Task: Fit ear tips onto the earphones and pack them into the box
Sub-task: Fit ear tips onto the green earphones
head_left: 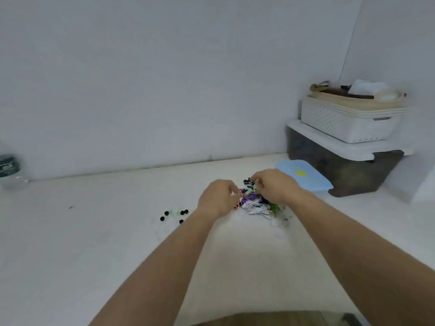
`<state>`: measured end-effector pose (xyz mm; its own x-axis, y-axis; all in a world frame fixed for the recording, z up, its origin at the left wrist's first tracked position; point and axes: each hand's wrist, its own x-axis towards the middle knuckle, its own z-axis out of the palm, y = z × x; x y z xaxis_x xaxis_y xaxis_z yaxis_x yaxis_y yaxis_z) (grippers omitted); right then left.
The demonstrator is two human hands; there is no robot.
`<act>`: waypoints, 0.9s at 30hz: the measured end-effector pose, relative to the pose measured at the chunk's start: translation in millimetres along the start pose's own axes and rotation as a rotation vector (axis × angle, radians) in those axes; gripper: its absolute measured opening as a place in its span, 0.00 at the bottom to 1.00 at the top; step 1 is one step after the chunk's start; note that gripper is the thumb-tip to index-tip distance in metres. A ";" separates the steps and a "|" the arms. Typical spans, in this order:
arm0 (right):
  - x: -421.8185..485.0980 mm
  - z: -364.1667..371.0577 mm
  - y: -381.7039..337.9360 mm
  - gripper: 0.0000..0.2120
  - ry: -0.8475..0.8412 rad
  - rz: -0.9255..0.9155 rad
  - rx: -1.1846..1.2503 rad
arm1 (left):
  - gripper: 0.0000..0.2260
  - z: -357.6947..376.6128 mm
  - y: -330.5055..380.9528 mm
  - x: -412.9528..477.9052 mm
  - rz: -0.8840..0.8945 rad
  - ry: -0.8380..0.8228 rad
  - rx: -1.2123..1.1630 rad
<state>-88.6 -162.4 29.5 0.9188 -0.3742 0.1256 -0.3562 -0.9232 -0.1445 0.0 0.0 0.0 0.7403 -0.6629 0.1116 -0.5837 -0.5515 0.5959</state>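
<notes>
**Both hands at the tangle of earphones**

The person's forearms reach forward over a smooth white table point(94, 231), and both hands meet at a small heap of earphones point(254, 204). The heap is a knot of thin cords in white, purple, green and orange, with small rounded pieces among them; the blur hides finer detail.

The left hand point(217, 198) sits at the heap's left edge. Its fingers are curled inward toward a thin orange cord, but whether they actually pinch it cannot be told. The right hand point(275, 187) lies over the far top of the heap, fingers bent down and close together, pinching into the cords and small pale pieces there.

A loose scatter of ear tips point(184, 212), small, round, mostly black with a few pale ones, lies on the table just left of the left wrist, apart from the heap.

Just beyond the right hand rests the blue box point(310, 182), flat, pale blue, with rounded corners and a round yellow spot on top.

Behind it stands a dark translucent storage bin point(341, 170) with a white lid, carrying a white perforated basket point(341, 123) with a woven basket point(353, 100) nested in it. A clear bottle point(9, 170) with a green label stands at the far left against the plain wall point(164, 78).
</notes>
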 end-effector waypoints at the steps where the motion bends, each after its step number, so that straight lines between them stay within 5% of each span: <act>1: 3.7 4.7 1.7 0.21 0.002 0.001 -0.013 | 0.08 10.6 0.2 5.5 -0.021 -0.014 -0.082; 7: 26.9 19.0 10.7 0.19 -0.035 0.007 0.062 | 0.12 49.3 2.2 29.9 -0.102 -0.018 -0.379; 11: 33.2 11.4 19.8 0.07 0.016 0.028 0.235 | 0.10 64.3 -0.2 40.9 -0.141 0.003 -0.392; 18: 37.5 3.0 27.1 0.05 0.142 0.084 0.491 | 0.14 75.2 -5.3 48.5 -0.162 -0.016 -0.457; 22: 40.1 -0.7 18.6 0.03 0.269 0.139 0.797 | 0.15 74.5 -4.4 48.7 -0.168 -0.008 -0.464; 27: 37.5 -11.3 -1.3 0.05 0.200 0.198 1.192 | 0.21 63.3 -0.8 44.2 -0.188 -0.025 -0.494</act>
<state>-55.7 -176.3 45.5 0.7867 -0.6028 0.1331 -0.0111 -0.2294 -0.9733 12.1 -60.9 -45.9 0.8053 -0.5908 -0.0490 -0.2100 -0.3615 0.9084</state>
